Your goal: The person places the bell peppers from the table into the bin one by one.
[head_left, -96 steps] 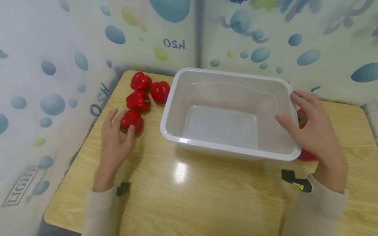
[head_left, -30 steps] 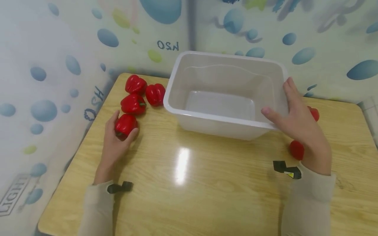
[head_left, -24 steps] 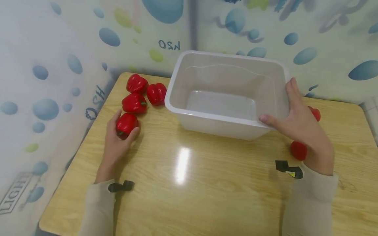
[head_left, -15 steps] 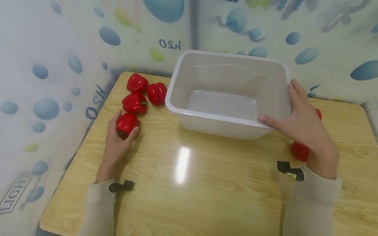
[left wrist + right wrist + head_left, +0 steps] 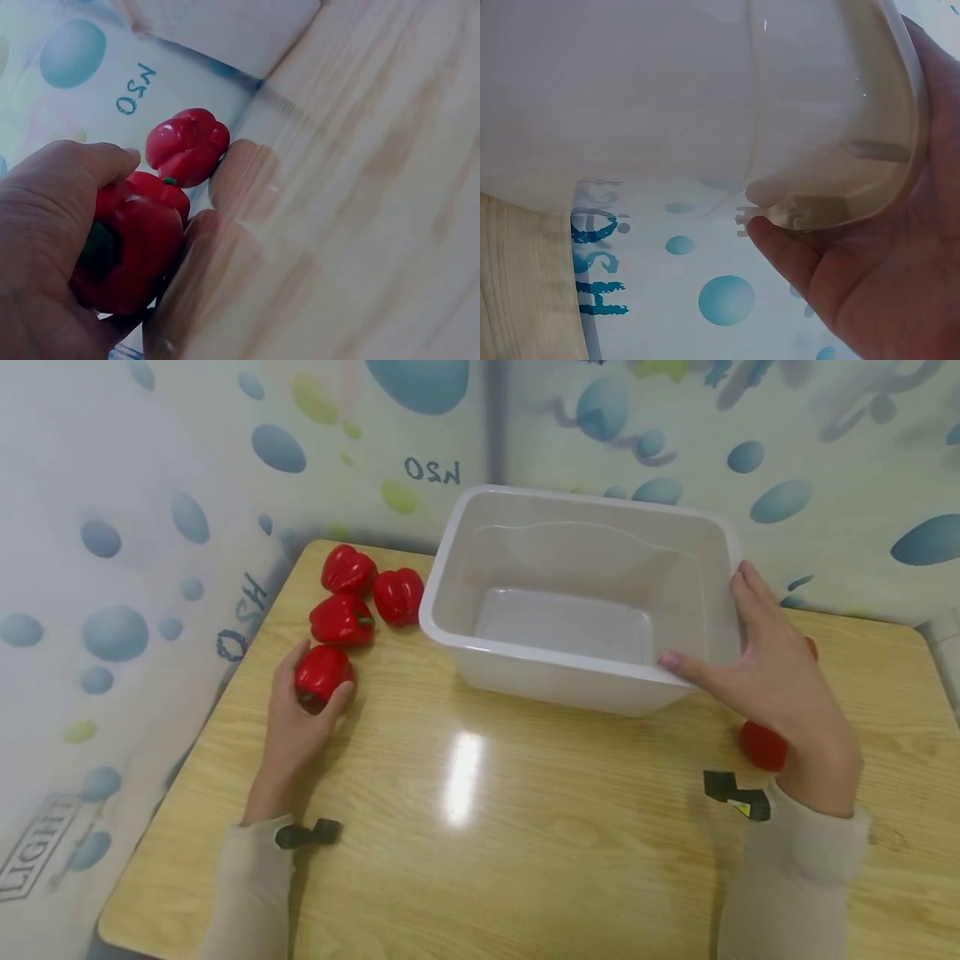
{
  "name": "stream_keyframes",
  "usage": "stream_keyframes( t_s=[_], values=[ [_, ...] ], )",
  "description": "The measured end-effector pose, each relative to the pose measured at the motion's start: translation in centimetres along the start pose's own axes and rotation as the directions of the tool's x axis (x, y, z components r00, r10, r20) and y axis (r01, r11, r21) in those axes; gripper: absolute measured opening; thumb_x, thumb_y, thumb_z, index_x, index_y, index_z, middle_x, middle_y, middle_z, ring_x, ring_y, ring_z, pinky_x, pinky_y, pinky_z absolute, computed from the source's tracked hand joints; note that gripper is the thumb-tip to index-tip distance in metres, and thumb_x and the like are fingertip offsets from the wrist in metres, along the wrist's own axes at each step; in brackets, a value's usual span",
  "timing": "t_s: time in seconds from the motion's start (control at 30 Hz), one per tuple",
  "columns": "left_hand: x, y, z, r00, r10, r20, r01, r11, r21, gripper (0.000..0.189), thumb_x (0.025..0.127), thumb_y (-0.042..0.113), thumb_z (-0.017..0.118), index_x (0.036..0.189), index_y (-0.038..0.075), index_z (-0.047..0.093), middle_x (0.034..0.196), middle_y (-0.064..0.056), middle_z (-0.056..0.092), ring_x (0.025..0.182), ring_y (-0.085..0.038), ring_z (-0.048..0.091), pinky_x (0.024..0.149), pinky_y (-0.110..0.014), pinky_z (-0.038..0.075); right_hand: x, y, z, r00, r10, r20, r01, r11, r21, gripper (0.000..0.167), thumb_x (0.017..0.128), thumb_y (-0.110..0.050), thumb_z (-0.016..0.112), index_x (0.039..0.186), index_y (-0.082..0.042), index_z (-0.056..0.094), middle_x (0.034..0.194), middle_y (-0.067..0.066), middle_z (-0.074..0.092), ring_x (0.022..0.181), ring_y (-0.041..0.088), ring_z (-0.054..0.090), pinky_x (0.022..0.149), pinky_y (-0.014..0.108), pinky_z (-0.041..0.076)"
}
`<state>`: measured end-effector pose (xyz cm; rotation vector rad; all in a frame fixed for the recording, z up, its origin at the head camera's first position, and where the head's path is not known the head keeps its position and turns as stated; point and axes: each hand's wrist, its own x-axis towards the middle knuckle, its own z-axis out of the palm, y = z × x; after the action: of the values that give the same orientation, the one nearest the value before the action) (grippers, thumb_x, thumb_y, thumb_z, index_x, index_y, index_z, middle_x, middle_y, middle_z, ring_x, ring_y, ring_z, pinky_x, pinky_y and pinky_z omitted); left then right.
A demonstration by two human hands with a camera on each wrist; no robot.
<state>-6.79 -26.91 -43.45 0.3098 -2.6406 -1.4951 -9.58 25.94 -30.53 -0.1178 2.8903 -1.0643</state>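
My left hand (image 5: 296, 727) holds a red bell pepper (image 5: 322, 675) at the table's left side, thumb on one side and fingers on the other. In the left wrist view this pepper (image 5: 139, 247) sits close inside the hand, its green stem toward the palm. My right hand (image 5: 783, 681) grips the right end of an empty white plastic basin (image 5: 555, 672), the thumb over its near rim. The right wrist view shows the basin's wall (image 5: 630, 97) and the hand (image 5: 885, 277) curled at its corner. Several red peppers (image 5: 342, 619) lie just beyond my left hand.
Two red objects, one of them nearer (image 5: 763, 746), are partly hidden behind my right hand and wrist. The wooden table (image 5: 525, 843) meets patterned walls (image 5: 615, 435) at the back and left.
Since the oldest frame, the basin has shifted back with my right hand, showing more of its front wall. My left hand has closed in around the pepper. The last half second shows almost no movement.
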Motion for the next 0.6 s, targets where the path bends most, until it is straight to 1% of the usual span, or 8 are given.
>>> stream_keyframes(
  t_s=[0.07,0.1,0.23,0.33,0.4,0.6],
  values=[
    [-0.01,-0.06,0.07,1.0,0.014,-0.023,-0.014,1.0,-0.008,0.087,0.097,0.035,0.077,0.167,0.035,0.025,0.169,0.001,0.034,0.153,-0.024,0.036,0.123,-0.055,0.039,-0.01,0.05,0.05,1.0,0.005,0.005,-0.005,1.0,0.004,0.114,0.089,-0.048,0.082,0.169,-0.038,0.002,0.18,-0.008,-0.004,0.165,0.044,0.011,0.119,0.082,0.024],
    [-0.02,-0.1,0.1,0.999,0.019,-0.031,-0.019,1.0,-0.011,0.087,0.096,0.033,0.078,0.166,0.035,0.027,0.168,0.001,0.035,0.153,-0.025,0.036,0.123,-0.054,0.04,-0.01,0.05,0.08,1.0,0.004,0.004,-0.004,1.0,0.004,0.114,0.089,-0.048,0.081,0.169,-0.038,0.002,0.18,-0.008,-0.004,0.165,0.043,0.01,0.119,0.082,0.023],
    [0.13,-0.35,0.34,0.996,0.053,-0.076,-0.054,0.998,-0.014,0.082,0.093,0.024,0.081,0.161,0.032,0.036,0.162,-0.001,0.041,0.148,-0.022,0.04,0.117,-0.047,0.043,-0.05,0.04,0.15,1.0,0.002,0.0,-0.002,1.0,0.008,0.113,0.089,-0.048,0.081,0.169,-0.038,0.002,0.18,-0.008,-0.004,0.164,0.044,0.012,0.118,0.083,0.025],
    [0.32,-0.61,0.48,0.992,0.077,-0.101,-0.08,0.997,-0.022,0.08,0.091,0.02,0.083,0.157,0.029,0.04,0.159,0.0,0.044,0.146,-0.02,0.042,0.115,-0.044,0.043,-0.09,0.06,0.17,1.0,-0.001,-0.004,0.001,1.0,0.011,0.112,0.089,-0.047,0.081,0.17,-0.038,0.003,0.18,-0.008,-0.003,0.163,0.045,0.014,0.117,0.083,0.027],
    [0.45,-0.77,0.59,0.99,0.082,-0.111,-0.087,0.996,-0.036,0.079,0.09,0.018,0.084,0.156,0.027,0.041,0.158,0.0,0.045,0.146,-0.019,0.042,0.116,-0.044,0.043,-0.1,0.08,0.18,1.0,-0.001,-0.004,0.001,1.0,0.01,0.112,0.09,-0.047,0.08,0.17,-0.038,0.003,0.18,-0.007,-0.004,0.163,0.045,0.014,0.116,0.083,0.026],
    [0.74,-0.97,0.96,0.988,0.083,-0.13,-0.093,0.993,-0.068,0.078,0.09,0.018,0.084,0.154,0.028,0.042,0.156,0.001,0.047,0.146,-0.018,0.043,0.117,-0.045,0.043,-0.1,0.14,0.15,1.0,0.002,0.001,-0.002,1.0,0.004,0.111,0.09,-0.048,0.079,0.17,-0.037,0.001,0.18,-0.007,-0.005,0.164,0.046,0.013,0.117,0.083,0.026]
  ],
)
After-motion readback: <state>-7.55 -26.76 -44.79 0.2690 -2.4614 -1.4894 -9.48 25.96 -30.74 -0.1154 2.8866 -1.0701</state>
